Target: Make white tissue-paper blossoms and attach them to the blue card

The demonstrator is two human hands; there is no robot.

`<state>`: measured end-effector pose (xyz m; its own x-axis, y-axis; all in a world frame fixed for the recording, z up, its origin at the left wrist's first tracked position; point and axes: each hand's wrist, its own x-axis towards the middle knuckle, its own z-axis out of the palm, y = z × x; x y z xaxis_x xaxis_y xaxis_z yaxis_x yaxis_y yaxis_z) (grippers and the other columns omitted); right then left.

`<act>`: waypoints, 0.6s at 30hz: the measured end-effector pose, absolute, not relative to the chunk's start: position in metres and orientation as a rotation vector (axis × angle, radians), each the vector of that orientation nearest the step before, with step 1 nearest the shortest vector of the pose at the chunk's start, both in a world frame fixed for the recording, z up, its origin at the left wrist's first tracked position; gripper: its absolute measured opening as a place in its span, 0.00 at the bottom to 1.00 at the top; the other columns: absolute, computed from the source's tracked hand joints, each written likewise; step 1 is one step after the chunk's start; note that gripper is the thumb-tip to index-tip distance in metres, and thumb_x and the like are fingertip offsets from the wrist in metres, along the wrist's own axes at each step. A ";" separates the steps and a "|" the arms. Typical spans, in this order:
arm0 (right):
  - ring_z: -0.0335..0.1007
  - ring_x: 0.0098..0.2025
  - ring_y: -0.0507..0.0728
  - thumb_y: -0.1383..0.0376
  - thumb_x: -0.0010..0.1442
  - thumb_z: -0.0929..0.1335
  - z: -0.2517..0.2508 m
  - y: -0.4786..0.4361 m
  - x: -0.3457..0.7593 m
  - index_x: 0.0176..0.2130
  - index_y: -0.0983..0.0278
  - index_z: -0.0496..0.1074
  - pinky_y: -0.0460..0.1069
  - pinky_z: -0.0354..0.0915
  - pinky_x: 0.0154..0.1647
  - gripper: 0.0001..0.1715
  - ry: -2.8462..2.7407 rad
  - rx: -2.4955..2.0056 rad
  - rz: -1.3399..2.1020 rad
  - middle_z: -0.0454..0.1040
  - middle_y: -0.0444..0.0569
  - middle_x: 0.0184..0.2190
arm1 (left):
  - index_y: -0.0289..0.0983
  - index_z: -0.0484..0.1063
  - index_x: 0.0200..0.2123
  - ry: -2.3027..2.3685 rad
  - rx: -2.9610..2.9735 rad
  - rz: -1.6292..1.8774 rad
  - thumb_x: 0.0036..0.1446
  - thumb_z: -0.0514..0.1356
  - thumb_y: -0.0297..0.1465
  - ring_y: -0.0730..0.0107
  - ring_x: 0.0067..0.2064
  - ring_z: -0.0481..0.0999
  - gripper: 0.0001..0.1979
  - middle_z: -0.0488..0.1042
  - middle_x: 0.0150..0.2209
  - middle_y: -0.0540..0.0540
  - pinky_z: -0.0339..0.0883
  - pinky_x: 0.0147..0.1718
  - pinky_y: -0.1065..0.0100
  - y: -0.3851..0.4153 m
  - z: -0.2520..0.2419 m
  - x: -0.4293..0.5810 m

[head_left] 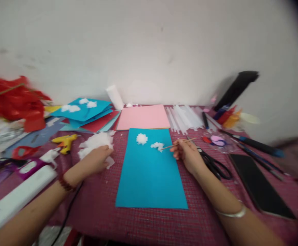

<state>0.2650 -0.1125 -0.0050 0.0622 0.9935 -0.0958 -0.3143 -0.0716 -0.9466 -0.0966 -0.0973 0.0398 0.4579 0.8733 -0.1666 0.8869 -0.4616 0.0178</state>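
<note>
Forearms, two, entered from the lower edge: a bead bracelet [65, 184] on the left wrist, a silver bangle [231, 214] on the right.

Left hand [97, 159]: fingers curled down and closed on a heap of white fluff [95, 141]. The heap lay just left of the sheet, seemingly so that the supply stayed under the hand.

Right hand [187, 155]: finger and thumb pinched a thin wooden stick [178, 144], held pen-fashion. The grip looked chosen for fine control, since the tip touched the right tuft [157, 146].

Blue sheet [151, 174]: flat on the dark red woven mat [149, 222], lengthwise and square to the person, between both hands. It carried two white tufts near its far end, the left tuft [141, 138] standing apart from the other.

Pink sheet [144, 117]: touching the blue sheet's far edge.

Stack of cards [87, 112]: blue and red, far left, the top one bearing white tufts of its own.

Yellow glue gun [65, 141]: left of the fluff, near the left hand.

Black scissors [215, 165]: just beside the right hand, on its outer side.

White straws [185, 118]: fanned out at the far right of the pink sheet.

Black phone [259, 186]: face up, right of the scissors, well apart from the sheet.

Red material [13, 99]: heaped at far left, blurred.
</note>
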 end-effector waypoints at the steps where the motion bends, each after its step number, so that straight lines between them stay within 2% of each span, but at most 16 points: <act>1: 0.66 0.18 0.49 0.51 0.53 0.69 -0.004 -0.113 0.264 0.33 0.63 0.68 0.43 0.59 0.17 0.18 -0.881 -1.074 1.343 0.76 0.45 0.23 | 0.36 0.71 0.32 1.572 2.600 -0.222 0.46 0.55 0.23 0.58 0.39 0.71 0.09 0.70 0.36 0.42 0.62 0.40 0.62 -0.093 0.039 -0.098; 3: 0.65 0.17 0.49 0.51 0.53 0.69 -0.003 -0.113 0.262 0.31 0.63 0.67 0.43 0.58 0.17 0.18 -0.906 -1.103 1.305 0.75 0.44 0.21 | 0.36 0.69 0.26 1.514 2.604 -0.258 0.48 0.54 0.25 0.60 0.36 0.70 0.05 0.70 0.32 0.43 0.61 0.37 0.63 -0.087 0.035 -0.100; 6: 0.65 0.18 0.49 0.52 0.53 0.69 -0.002 -0.114 0.258 0.30 0.62 0.65 0.43 0.59 0.18 0.17 -0.991 -1.136 1.246 0.73 0.42 0.19 | 0.36 0.66 0.22 1.428 2.612 -0.270 0.50 0.52 0.27 0.61 0.34 0.69 0.07 0.69 0.31 0.43 0.59 0.35 0.65 -0.084 0.030 -0.101; 12: 0.68 0.22 0.52 0.55 0.58 0.66 -0.002 -0.117 0.252 0.31 0.61 0.65 0.46 0.65 0.24 0.12 -1.167 -1.105 1.065 0.72 0.42 0.22 | 0.37 0.62 0.23 1.381 2.587 -0.184 0.47 0.52 0.28 0.63 0.32 0.68 0.04 0.68 0.29 0.44 0.57 0.33 0.66 -0.099 0.035 -0.085; 18: 0.68 0.23 0.53 0.56 0.62 0.63 -0.009 -0.113 0.256 0.35 0.61 0.65 0.47 0.64 0.23 0.10 -1.274 -1.201 0.830 0.72 0.44 0.26 | 0.38 0.58 0.23 1.449 2.455 -0.162 0.49 0.50 0.31 0.65 0.27 0.66 0.04 0.67 0.24 0.48 0.53 0.28 0.67 -0.106 0.045 -0.072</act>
<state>0.2557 -0.1131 -0.0091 0.1632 0.9537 0.2526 0.1539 0.2283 -0.9613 -0.0720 -0.1063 0.0452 0.4890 0.8388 -0.2392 0.8710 -0.4546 0.1863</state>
